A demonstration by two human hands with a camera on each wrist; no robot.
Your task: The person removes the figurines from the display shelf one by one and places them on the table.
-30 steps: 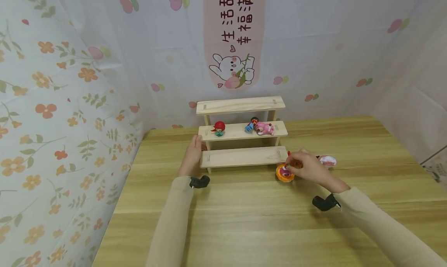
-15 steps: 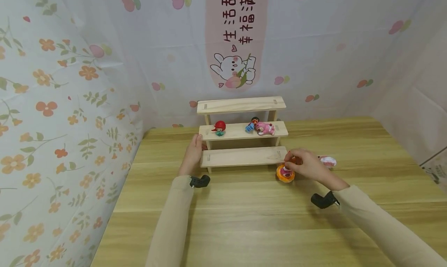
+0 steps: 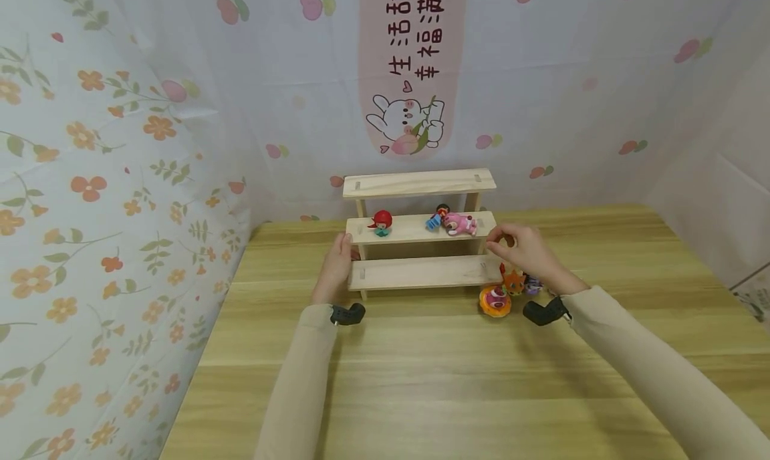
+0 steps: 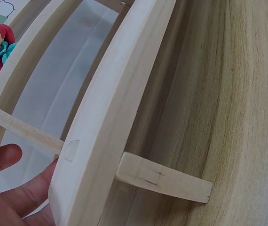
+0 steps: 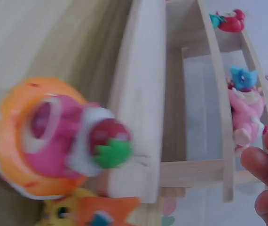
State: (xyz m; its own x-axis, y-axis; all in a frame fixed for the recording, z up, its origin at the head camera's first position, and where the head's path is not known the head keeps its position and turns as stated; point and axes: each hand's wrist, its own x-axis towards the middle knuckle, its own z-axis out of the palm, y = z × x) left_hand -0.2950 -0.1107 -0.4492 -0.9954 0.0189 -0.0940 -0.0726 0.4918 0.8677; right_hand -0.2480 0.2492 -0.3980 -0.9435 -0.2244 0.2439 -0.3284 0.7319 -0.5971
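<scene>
A three-tier wooden shelf (image 3: pixel 421 271) stands on the table. Its middle tier carries a red-haired doll (image 3: pixel 381 222), a small blue figure (image 3: pixel 434 219) and a pink bear (image 3: pixel 460 223). My left hand (image 3: pixel 334 266) rests flat against the shelf's left end, its thumb (image 4: pixel 2 155) behind the lowest board (image 4: pixel 110 108). My right hand (image 3: pixel 511 246) hovers at the right end of the middle tier with loosely curled fingers (image 5: pixel 263 160), close to the pink bear (image 5: pixel 244 110), and holds nothing that shows. Below it on the table lie an orange ring toy (image 3: pixel 494 301) and an orange fox toy (image 3: pixel 513 281).
A small purple toy (image 3: pixel 532 285) lies beside the fox, partly hidden by my right wrist. Patterned fabric walls close in the table (image 3: pixel 421 380) at the left and back. The top tier (image 3: pixel 419 183) is bare wood.
My right hand has lifted off the toys on the table and moved up and back to the middle tier's right end. The fox toy now shows. My left hand has stayed put.
</scene>
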